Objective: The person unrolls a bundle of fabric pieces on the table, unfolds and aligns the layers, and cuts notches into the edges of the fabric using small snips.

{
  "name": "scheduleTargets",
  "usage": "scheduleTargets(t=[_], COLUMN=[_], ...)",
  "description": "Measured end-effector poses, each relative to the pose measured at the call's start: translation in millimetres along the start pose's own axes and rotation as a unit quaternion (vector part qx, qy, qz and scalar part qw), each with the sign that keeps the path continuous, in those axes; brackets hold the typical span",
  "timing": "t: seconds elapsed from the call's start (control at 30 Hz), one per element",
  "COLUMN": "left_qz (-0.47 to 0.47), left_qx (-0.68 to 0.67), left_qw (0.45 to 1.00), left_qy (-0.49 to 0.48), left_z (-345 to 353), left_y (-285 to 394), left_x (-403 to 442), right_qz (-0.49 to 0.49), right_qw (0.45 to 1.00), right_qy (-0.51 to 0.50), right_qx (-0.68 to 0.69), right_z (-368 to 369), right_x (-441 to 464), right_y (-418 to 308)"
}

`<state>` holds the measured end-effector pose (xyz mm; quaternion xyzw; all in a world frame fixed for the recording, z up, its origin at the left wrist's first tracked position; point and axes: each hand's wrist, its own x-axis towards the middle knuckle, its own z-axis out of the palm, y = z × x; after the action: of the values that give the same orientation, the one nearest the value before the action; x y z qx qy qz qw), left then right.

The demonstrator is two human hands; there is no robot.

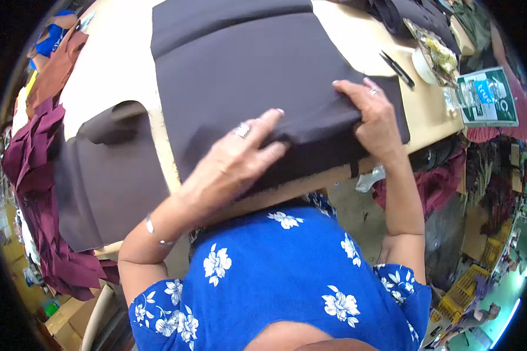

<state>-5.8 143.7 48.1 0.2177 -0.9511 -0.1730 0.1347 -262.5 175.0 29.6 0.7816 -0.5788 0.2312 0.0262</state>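
Note:
A large dark grey-brown fabric piece (234, 76) lies over the table in front of me, with a crease across its far part and a raised ridge near its front edge. My left hand (234, 155) rests on it toward the near left, index finger and thumb apart, a ring on one finger. Over the near right part lies my right hand (376, 120), one finger stretched out to the left and the thumb mostly hidden. The ridge of cloth runs between both hands. A smaller dark piece (114, 187), one corner folded over, is spread left of my left forearm.
Maroon fabric pieces (32, 152) hang over the table's left edge, beside brown cloth (58, 67). At right are a black pen (397, 69), a bowl (424, 67) with a patterned item on it, and a water bottle (480, 92). Yellow crates (459, 292) stand on the floor.

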Motion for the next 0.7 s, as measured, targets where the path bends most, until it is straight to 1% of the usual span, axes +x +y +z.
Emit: scheduleTargets(t=[0.03,0.13,0.2,0.27,0.3,0.33,0.43,0.47,0.53,0.57,0.6,0.63,0.67,0.7], left_qz=[0.012,0.026,0.048,0.048,0.047,0.073,0.087,0.083,0.058,0.044,0.006,0.004,-0.007,-0.018], left_qx=[-0.005,0.029,0.064,0.102,0.121,0.167,0.191,0.174,0.078,0.029,-0.039,-0.072,-0.100,-0.129], left_qw=[1.000,0.999,0.997,0.993,0.989,0.982,0.973,0.978,0.995,0.999,0.999,0.997,0.995,0.991], left_qy=[0.021,0.007,0.001,-0.047,-0.070,-0.056,-0.093,-0.085,-0.028,0.001,0.006,0.038,0.028,0.019], left_z=[0,6,9,8,8,11,10,9,7,5,2,-1,-5,-8], left_y=[-5,-3,2,7,8,9,9,6,-4,-10,-15,-20,-24,-27], left_x=[-1,-2,1,5,7,8,12,12,13,14,19,21,24,26], right_qz=[0.014,0.066,0.067,0.054,0.066,0.076,0.085,0.085,0.110,0.122,0.122,0.122,0.122,0.083], right_qw=[1.000,0.997,0.996,0.997,0.995,0.993,0.989,0.988,0.981,0.976,0.976,0.976,0.976,0.986], right_qy=[0.001,-0.041,-0.053,-0.059,-0.064,-0.069,-0.075,-0.076,-0.083,-0.088,-0.080,-0.072,-0.063,-0.043], right_qx=[0.002,0.018,0.023,0.019,0.039,0.058,0.095,0.103,0.139,0.157,0.160,0.164,0.167,0.138], right_z=[-5,-21,-25,-27,-28,-29,-32,-32,-33,-34,-34,-36,-38,-40], right_x=[-4,-18,-25,-26,-26,-25,-22,-22,-22,-21,-20,-19,-17,-14], right_y=[5,20,25,25,25,24,24,25,26,26,23,18,12,2])
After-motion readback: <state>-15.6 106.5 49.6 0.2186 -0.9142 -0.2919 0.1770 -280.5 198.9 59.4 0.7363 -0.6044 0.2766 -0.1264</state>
